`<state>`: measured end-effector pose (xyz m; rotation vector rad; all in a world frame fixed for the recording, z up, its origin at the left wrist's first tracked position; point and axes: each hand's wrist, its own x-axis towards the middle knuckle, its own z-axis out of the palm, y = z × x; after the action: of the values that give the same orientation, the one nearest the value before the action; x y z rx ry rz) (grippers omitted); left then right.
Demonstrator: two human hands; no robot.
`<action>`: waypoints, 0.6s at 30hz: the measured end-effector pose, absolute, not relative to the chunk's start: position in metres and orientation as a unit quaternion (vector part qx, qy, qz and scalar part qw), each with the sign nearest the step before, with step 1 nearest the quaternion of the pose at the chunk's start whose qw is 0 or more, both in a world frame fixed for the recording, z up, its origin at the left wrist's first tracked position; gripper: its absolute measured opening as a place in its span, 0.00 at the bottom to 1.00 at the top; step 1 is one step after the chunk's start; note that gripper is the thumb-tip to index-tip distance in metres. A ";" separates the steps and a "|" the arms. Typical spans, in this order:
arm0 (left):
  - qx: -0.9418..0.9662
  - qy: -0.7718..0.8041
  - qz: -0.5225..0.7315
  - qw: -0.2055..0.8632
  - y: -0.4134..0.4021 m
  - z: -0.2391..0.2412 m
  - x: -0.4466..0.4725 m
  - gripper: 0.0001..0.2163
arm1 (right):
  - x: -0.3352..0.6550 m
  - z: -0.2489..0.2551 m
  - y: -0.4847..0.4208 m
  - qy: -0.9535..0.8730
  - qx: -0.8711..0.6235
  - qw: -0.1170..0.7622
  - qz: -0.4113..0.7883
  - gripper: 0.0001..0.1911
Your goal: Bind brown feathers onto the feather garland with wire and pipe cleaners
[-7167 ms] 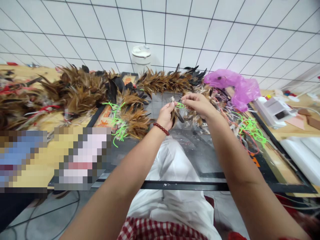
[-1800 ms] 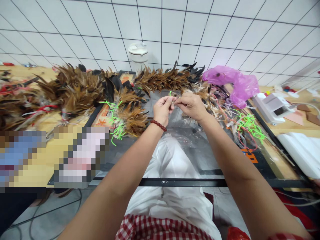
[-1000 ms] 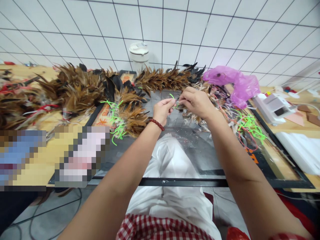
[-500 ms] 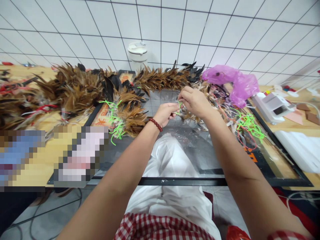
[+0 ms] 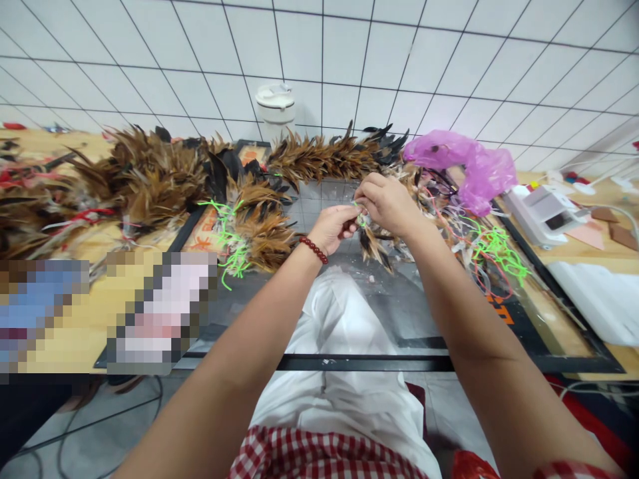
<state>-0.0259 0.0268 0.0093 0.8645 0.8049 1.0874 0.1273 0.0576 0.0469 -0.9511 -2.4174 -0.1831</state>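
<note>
My left hand (image 5: 335,226), with a red bead bracelet at the wrist, and my right hand (image 5: 388,201) meet above the glass table top (image 5: 399,313). Both pinch a small bundle of brown feathers (image 5: 372,243) that hangs down from my fingers. A bit of green string (image 5: 357,206) shows between the fingertips. Tied brown feather bundles (image 5: 262,233) with green string lie just left of my left hand. More feathers lie behind my right hand.
Heaps of brown and black feathers (image 5: 150,179) cover the table's left and back. A white lidded cup (image 5: 276,113) stands by the tiled wall. At right lie a pink plastic bag (image 5: 464,166), loose green strings (image 5: 494,256) and a white device (image 5: 542,213).
The small feather bundle now hangs below my fingers where only string showed half a second ago. My hands stay close together in the same spot.
</note>
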 end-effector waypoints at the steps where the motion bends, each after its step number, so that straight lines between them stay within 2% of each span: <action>1: 0.384 0.368 0.494 0.687 0.028 0.009 -0.026 0.08 | 0.127 0.048 0.057 -0.885 -0.361 0.289 -0.056 0.09; 5: 0.371 0.396 0.544 0.640 0.032 0.005 -0.026 0.08 | 0.126 0.052 0.053 -0.845 -0.379 0.374 0.057 0.09; 9: 0.357 0.411 0.573 0.613 0.034 0.003 -0.026 0.07 | 0.124 0.052 0.051 -0.840 -0.379 0.343 0.182 0.10; 13: 0.330 0.400 0.582 0.626 0.034 0.005 -0.026 0.08 | 0.121 0.049 0.050 -0.819 -0.414 0.341 0.204 0.06; 18: 0.266 0.346 0.586 0.683 0.034 0.008 -0.030 0.07 | 0.117 0.047 0.050 -0.798 -0.443 0.369 0.177 0.07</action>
<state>-0.0296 0.0344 0.0084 0.5961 0.7764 1.3142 0.1170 0.0499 0.0471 -1.1361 -2.0475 0.4550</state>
